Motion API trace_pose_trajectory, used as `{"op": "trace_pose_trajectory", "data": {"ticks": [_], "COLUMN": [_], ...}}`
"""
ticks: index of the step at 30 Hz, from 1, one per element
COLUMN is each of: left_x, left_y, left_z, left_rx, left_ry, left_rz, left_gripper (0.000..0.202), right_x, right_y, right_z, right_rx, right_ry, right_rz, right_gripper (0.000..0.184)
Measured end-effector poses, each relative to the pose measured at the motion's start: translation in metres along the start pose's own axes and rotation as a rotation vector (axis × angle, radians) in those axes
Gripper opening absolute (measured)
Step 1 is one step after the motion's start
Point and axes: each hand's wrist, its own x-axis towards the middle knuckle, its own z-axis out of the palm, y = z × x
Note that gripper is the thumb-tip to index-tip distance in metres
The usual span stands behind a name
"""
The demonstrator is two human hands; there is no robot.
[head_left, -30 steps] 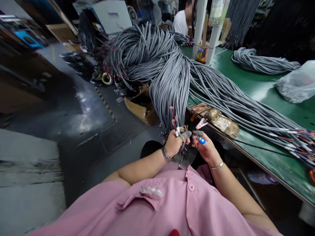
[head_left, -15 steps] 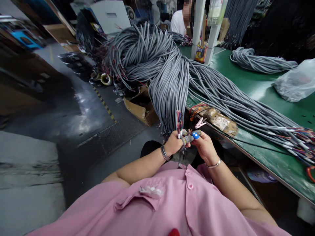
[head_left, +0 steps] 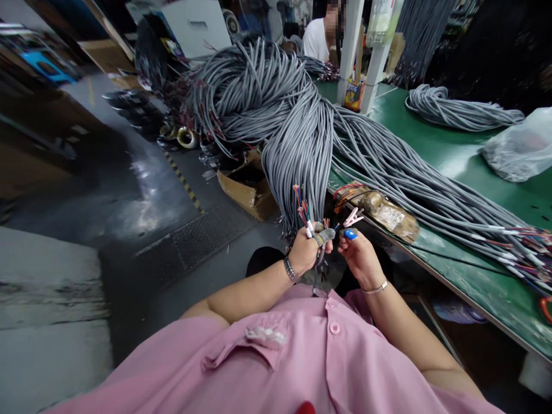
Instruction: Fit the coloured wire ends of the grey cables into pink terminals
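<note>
My left hand (head_left: pixel 307 248), with a grey cover on the thumb, is closed around grey cables whose stripped ends fan out in coloured wires (head_left: pixel 304 211). White sleeves show at the base of some of these wires. More short wire tips (head_left: pixel 326 223) stick up between the thumb and fingers. Just to the right, a small gap away, my right hand (head_left: pixel 360 259) has its fingers pinched together and a blue cover on the thumb. What lies in that pinch is too small to make out. A pale pink clip (head_left: pixel 352 217) sits just beyond my right fingertips, at the table edge.
A large heap of grey cables (head_left: pixel 297 132) hangs over the corner of the green table (head_left: pixel 435 152). A taped brown block (head_left: pixel 388 215) lies by the edge. Further off are a plastic bag (head_left: pixel 520 144), white posts (head_left: pixel 351 46) and a seated person (head_left: pixel 316 40). An open carton (head_left: pixel 245 190) stands below.
My hands have moved apart; they were together at the wire ends. The wires in my left hand now lean further left, and my right hand has shifted slightly right.
</note>
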Motion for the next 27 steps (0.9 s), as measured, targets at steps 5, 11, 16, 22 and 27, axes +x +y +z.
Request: {"op": "trace_pose_trajectory", "data": {"ticks": [5,11,16,22,27], "left_x": [-0.002,-0.006,-0.006,-0.007,-0.007], "left_y": [0.001,-0.003,-0.005,-0.001,-0.003], "left_z": [0.001,0.001,-0.001,0.001,0.003], "left_rx": [0.01,0.165,0.189,0.195,0.171], "left_ry": [-0.009,-0.055,-0.061,-0.035,-0.031], "left_rz": [0.014,0.032,0.036,0.029,0.039], "left_gripper": [0.034,0.034,0.032,0.032,0.033], "right_x": [0.002,-0.008,-0.009,-0.01,-0.009], "right_y": [-0.006,-0.009,-0.01,-0.01,-0.011], "right_z": [-0.003,0.005,0.006,0.006,0.009], "right_rx": [-0.014,-0.17,-0.219,-0.179,-0.211], "right_ry": [-0.022,-0.008,-0.012,0.009,-0.016], "right_rz": [0.061,0.007,-0.072,0.006,-0.039], "right_gripper": [0.034,0.025,0.019,0.022,0.021]}}
